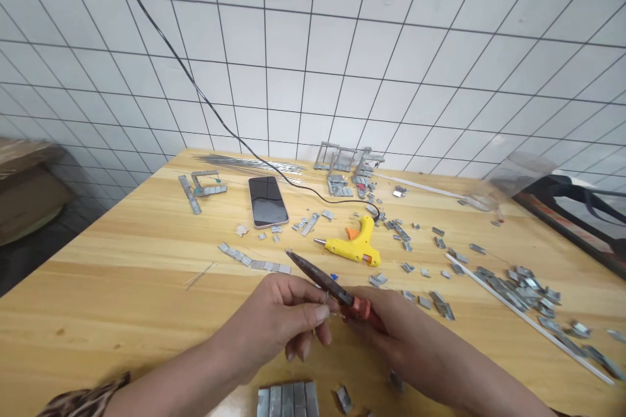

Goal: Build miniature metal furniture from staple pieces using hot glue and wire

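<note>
My right hand (391, 322) is wrapped round the red handles of long-nose pliers (317, 275), whose dark jaws point up and to the left. Just beside it, my left hand (288, 313) pinches a thin piece of wire (327, 298) between thumb and fingertips, close to the pliers. Whether the jaws touch the wire, I cannot tell. Below my hands lies a block of grey metal strips (287, 400) set side by side, with a loose metal piece (343, 397) to its right. Flat joined strips (254, 262) lie beyond my left hand.
A yellow glue gun (355, 247) lies ahead, its black cord running up the wall. Behind are a phone (268, 201), a bundle of thin rods (254, 163) and small metal frames (342, 166). Metal scraps (523, 290) and a long white stick (528, 319) spread to the right.
</note>
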Available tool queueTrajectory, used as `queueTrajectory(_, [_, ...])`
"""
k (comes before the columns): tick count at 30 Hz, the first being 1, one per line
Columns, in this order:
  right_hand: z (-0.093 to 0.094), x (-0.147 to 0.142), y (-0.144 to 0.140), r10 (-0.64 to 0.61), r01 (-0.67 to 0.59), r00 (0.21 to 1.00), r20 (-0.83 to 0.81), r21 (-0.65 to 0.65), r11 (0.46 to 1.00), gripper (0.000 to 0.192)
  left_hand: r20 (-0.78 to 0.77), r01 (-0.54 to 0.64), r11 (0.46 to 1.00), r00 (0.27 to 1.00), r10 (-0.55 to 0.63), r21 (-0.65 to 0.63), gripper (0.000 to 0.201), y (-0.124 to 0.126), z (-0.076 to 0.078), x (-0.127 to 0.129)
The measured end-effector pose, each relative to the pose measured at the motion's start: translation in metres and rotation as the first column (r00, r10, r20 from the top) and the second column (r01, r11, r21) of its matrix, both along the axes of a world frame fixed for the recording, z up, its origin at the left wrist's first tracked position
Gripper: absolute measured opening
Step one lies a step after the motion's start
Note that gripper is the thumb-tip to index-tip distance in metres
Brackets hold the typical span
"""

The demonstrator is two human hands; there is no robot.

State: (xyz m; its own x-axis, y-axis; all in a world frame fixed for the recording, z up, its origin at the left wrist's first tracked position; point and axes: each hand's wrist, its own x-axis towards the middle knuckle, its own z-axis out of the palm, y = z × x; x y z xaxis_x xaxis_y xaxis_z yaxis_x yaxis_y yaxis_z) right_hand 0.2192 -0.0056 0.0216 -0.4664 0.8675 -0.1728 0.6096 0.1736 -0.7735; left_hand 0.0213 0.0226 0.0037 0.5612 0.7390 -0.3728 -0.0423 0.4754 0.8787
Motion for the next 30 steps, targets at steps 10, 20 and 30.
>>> queueTrajectory(10, [0.0023,-0.0017,0.0001,0.022,-0.022,0.999,-0.035,-0.004,1.000,0.021,-0.014,0.008,1.000,1.000,-0.008,-0.005,0.023,0.0012,0.0042,-0.0011])
queueTrajectory(20, [-0.0015,0.0001,0.0004,0.016,-0.016,0.999,0.037,0.013,1.000,0.019,-0.017,0.023,1.000,1.000,-0.023,0.003,0.026,0.0018,0.0017,-0.0006])
queueTrajectory(30, [0.0018,-0.0026,-0.0002,0.009,-0.009,0.998,0.061,0.007,1.000,0.019,-0.051,0.030,0.999,0.998,-0.030,0.010,0.027,0.0026,0.0031,-0.0008])
